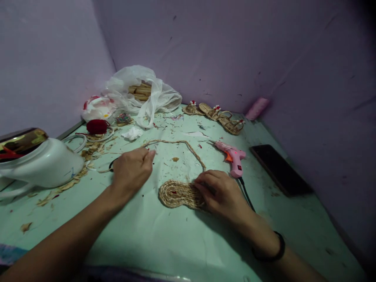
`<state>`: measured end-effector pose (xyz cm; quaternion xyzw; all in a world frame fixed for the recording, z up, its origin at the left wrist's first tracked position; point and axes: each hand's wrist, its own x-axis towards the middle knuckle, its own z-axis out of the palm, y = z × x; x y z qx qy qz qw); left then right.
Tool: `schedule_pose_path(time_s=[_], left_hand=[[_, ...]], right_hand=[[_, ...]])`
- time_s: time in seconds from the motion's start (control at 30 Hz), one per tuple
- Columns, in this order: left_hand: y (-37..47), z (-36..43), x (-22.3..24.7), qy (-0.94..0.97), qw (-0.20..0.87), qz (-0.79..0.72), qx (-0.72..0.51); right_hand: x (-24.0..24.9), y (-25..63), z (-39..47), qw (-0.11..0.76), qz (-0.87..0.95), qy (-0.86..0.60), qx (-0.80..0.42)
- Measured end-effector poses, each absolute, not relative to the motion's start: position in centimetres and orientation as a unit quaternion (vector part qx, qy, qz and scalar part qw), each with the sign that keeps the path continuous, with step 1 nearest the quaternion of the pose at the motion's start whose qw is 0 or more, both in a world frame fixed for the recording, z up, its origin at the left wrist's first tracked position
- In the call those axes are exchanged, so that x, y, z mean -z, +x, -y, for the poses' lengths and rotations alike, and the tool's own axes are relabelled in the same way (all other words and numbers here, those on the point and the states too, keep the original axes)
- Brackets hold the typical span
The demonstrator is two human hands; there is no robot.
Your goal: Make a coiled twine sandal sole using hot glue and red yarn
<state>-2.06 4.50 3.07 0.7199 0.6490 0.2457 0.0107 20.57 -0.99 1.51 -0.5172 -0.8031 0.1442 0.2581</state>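
Down-left of the pink glue gun sits my woven sole, right hand half-curled, pinching its edge, left hand fisted round the braid, can't read the blue squiggle on the white jug tbh

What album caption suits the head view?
Left hand holding braided cord, right hand on coiled sole, pink glue gun nearby.

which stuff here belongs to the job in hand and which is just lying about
Seem part of the job:
- braided cord, running from left hand
- coiled woven sole, under right hand
- pink glue gun, probably

Seem just lying about:
- phone
- crumpled white paper
- red yarn ball
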Motion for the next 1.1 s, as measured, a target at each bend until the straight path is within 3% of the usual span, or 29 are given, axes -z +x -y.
schedule_pose_path(time_s=[0.07,0.2,0.4,0.53,0.9,1.1], left_hand=[[-2.6,-4.7,-3.6,0.705,0.022,-0.669,-0.233],[-2.1,-3.9,-3.9,0.781,0.159,-0.582,-0.161],[-0.5,-1.8,-3.5,0.855,0.207,-0.474,-0.046],[-0.5,-1.6,-3.3,0.858,0.218,-0.464,-0.041],[-0.2,-1.3,-3.1,0.799,0.343,-0.481,-0.109],[-0.3,-0.8,-2.6,0.885,0.205,-0.38,-0.174]], right_hand=[[-1.8,21.3,0.8,0.283,0.785,-0.538,-0.122],[-2.5,23.0,0.2,0.308,0.714,-0.621,-0.094],[-3.4,24.1,-0.3,0.137,0.661,-0.722,-0.15],[-3.7,24.1,-0.3,0.107,0.664,-0.722,-0.164],[-2.5,22.8,0.2,0.201,0.658,-0.626,-0.368],[-2.3,21.7,0.4,0.267,0.578,-0.593,-0.493]])
